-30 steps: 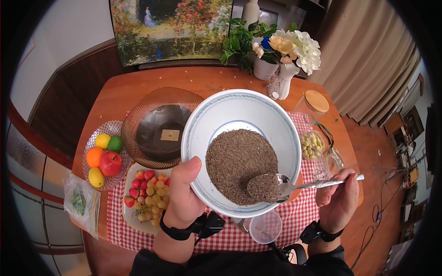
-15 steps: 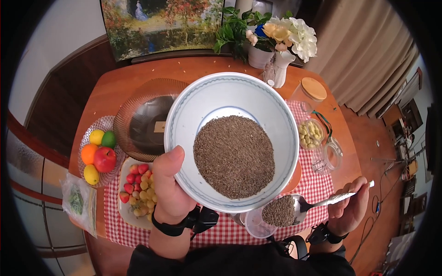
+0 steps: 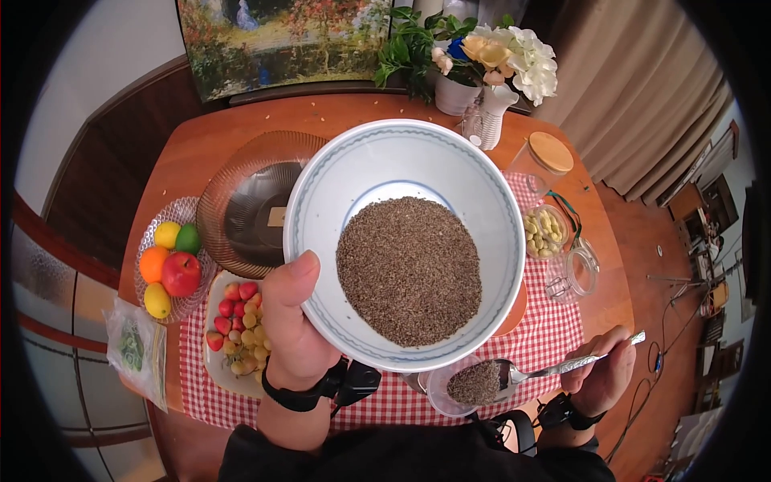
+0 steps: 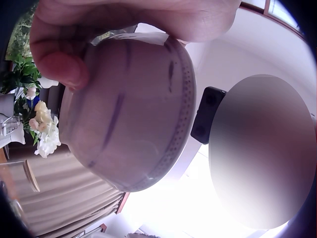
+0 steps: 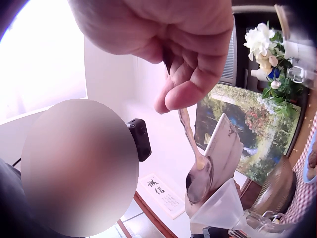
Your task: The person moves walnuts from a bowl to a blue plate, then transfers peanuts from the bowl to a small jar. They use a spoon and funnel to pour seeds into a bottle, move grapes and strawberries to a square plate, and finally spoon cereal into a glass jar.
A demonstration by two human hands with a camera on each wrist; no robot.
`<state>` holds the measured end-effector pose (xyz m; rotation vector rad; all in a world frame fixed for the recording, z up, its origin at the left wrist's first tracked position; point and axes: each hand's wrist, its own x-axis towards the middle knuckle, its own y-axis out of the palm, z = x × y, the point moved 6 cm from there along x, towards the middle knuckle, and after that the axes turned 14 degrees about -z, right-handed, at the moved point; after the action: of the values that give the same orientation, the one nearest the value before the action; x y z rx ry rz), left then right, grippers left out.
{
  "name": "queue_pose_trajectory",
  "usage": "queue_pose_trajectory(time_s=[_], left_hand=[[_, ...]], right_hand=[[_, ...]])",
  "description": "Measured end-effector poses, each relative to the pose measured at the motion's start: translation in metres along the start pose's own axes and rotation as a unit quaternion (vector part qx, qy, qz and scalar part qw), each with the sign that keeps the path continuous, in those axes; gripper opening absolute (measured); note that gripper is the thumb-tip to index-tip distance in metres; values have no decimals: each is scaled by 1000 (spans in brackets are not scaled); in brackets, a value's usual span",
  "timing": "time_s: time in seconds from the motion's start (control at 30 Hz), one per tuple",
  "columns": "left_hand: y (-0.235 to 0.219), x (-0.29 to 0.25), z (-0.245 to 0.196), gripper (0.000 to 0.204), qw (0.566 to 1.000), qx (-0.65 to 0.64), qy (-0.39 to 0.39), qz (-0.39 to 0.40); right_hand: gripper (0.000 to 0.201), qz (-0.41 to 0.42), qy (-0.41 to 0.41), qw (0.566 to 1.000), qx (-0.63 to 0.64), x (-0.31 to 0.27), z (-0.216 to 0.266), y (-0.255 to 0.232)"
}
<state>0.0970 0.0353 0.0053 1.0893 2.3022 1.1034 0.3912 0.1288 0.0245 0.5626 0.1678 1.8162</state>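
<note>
I see grapes [image 3: 255, 341] just left of the left hand [image 3: 299, 321], which is part-closed, its thumb gripping the rim of the bowl [image 3: 321, 193]. The bowl sits right of that hand, holding dark seeds [image 3: 408, 273]. Beyond, the funnel [image 5: 220, 206] lies below a spoon [image 3: 558, 369] (well heaped), its handle pinched in the curled right hand [image 3: 604, 377].

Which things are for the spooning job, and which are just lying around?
For the job:
patterned bowl in left hand
dark grains
spoon in right hand
clear funnel near the spoon

Seemingly just lying around:
apple
grapes
strawberries
plastic bag
brown glass bowl
</note>
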Motion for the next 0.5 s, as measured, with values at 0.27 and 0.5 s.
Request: queue_pose_trajectory(time_s=[0.27,0.5], left_hand=[[0,0,0,61,1000,-22,-1,8],[-1,-1,1,60,999,-35,-5,9]], right_hand=[[35,23,-20,999,-31,0,2,4],[35,36,-24,999,-25,1,4,7]])
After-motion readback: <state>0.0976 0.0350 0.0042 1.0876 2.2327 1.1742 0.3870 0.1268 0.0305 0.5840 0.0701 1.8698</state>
